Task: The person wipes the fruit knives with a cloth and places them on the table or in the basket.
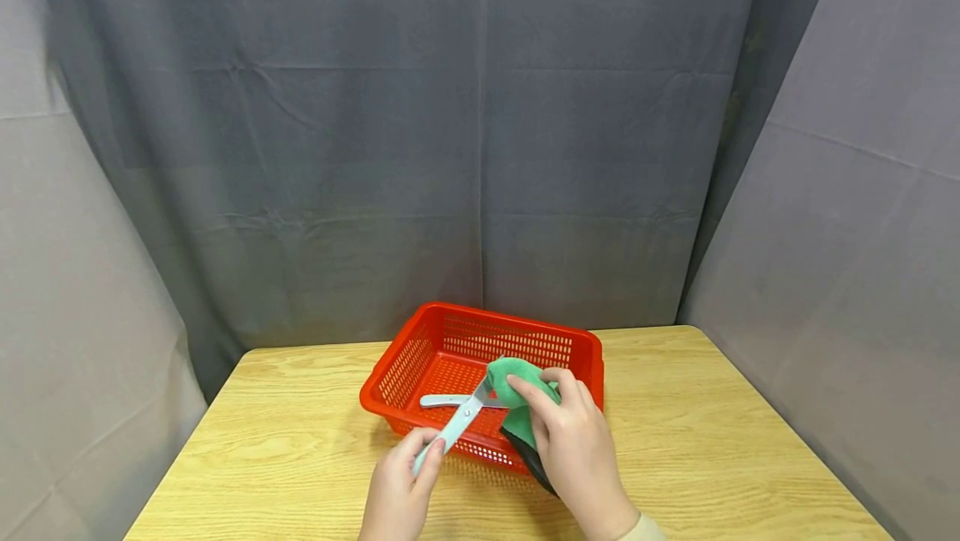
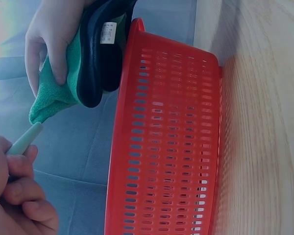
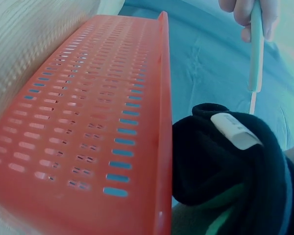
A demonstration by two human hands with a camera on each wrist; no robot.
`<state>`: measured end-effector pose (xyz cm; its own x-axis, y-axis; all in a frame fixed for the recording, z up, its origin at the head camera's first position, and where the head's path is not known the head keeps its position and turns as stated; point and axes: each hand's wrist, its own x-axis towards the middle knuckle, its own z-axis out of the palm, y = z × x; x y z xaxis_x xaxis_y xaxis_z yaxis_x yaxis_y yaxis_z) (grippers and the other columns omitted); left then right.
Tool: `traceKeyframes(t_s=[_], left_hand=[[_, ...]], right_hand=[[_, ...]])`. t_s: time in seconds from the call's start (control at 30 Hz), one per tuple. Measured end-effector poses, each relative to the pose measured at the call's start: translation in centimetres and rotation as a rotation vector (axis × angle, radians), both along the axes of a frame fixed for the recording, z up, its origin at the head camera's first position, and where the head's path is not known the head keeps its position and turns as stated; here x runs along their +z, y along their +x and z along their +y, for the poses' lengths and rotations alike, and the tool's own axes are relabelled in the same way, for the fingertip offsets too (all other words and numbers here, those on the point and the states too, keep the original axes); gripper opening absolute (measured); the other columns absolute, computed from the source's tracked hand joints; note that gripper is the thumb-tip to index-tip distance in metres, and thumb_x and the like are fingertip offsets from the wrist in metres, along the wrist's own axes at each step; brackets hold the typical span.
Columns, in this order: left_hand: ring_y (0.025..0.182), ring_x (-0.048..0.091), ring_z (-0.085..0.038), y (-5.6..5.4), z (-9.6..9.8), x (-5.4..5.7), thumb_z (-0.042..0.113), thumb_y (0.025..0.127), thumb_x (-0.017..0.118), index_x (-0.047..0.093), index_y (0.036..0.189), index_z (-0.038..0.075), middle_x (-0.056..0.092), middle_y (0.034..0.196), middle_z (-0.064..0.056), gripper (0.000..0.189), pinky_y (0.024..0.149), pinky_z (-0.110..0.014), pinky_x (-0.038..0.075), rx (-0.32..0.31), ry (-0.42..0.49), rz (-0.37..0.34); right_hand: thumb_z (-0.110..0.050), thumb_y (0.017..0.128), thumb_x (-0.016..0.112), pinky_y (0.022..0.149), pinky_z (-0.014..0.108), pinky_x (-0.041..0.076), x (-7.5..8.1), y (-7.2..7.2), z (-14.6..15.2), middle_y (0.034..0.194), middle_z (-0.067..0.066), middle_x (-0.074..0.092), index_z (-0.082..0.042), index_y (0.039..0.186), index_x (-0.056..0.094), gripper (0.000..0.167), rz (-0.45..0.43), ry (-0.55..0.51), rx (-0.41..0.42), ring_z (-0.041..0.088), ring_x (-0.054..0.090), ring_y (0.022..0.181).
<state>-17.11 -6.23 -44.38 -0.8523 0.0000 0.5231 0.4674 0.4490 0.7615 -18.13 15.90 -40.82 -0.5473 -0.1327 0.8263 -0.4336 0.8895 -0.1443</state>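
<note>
My left hand point(image 1: 401, 478) grips the pale mint handle of a knife point(image 1: 453, 426), whose metal blade slants up and to the right over the basket. My right hand point(image 1: 579, 445) pinches a green cloth point(image 1: 516, 374) around the far part of that blade, so the tip is mostly hidden. The cloth's dark edge, with a white label point(image 2: 108, 33), hangs by the basket rim in the left wrist view. Inside the red basket point(image 1: 517, 322) lies a second pale-handled knife point(image 1: 442, 400), partly covered by the held one and the cloth.
The basket has slotted walls and stands on a light wooden table point(image 1: 277, 458), just beyond both hands. A dark grey curtain point(image 1: 337, 149) closes off the back. Paler cloth walls point(image 1: 840, 274) rise at both sides.
</note>
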Motion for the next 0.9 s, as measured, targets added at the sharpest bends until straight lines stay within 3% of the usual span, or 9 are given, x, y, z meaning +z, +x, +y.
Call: traceKeyframes(t_s=[0.2, 0.43, 0.7, 0.9], left_hand=[[0.055, 0.035, 0.004, 0.07, 0.12, 0.08, 0.01, 0.096, 0.07, 0.071, 0.095, 0.017, 0.044, 0.063, 0.016, 0.006, 0.053, -0.017, 0.034, 0.003, 0.005, -0.011], [0.055, 0.036, 0.001, -0.02, -0.07, 0.17, 0.016, 0.1, 0.065, 0.07, 0.098, 0.017, 0.044, 0.065, 0.011, 0.005, 0.053, -0.02, 0.034, 0.026, 0.016, -0.122], [0.058, 0.039, -0.001, -0.24, -0.04, 0.1, 0.012, 0.1, 0.063, 0.068, 0.094, 0.016, 0.046, 0.067, 0.01, 0.009, 0.057, -0.021, 0.036, 0.037, 0.062, -0.126], [0.059, 0.04, -0.002, -0.12, -0.12, 0.26, 0.013, 0.101, 0.062, 0.068, 0.094, 0.016, 0.047, 0.068, 0.008, 0.009, 0.057, -0.021, 0.037, 0.02, 0.107, -0.168]], right_hand=[[0.009, 0.074, 0.08, 0.06, 0.034, 0.052, 0.18, -0.02, 0.26, 0.105, 0.011, 0.062, -0.026, 0.119, 0.076, 0.057, 0.023, -0.018, -0.017, 0.025, 0.059, 0.08], [0.009, 0.076, 0.08, 0.061, 0.033, 0.051, 0.53, 0.31, 0.23, 0.109, 0.011, 0.063, -0.027, 0.121, 0.076, 0.058, 0.03, -0.034, -0.013, 0.024, 0.059, 0.082], [0.007, 0.077, 0.08, 0.062, 0.034, 0.051, 0.76, 0.51, 0.18, 0.109, 0.011, 0.063, -0.028, 0.122, 0.075, 0.057, 0.051, -0.036, 0.001, 0.024, 0.06, 0.082], [0.005, 0.078, 0.079, 0.062, 0.036, 0.053, 0.9, 0.63, 0.05, 0.109, 0.011, 0.063, -0.03, 0.123, 0.074, 0.057, 0.064, -0.009, 0.036, 0.025, 0.061, 0.085]])
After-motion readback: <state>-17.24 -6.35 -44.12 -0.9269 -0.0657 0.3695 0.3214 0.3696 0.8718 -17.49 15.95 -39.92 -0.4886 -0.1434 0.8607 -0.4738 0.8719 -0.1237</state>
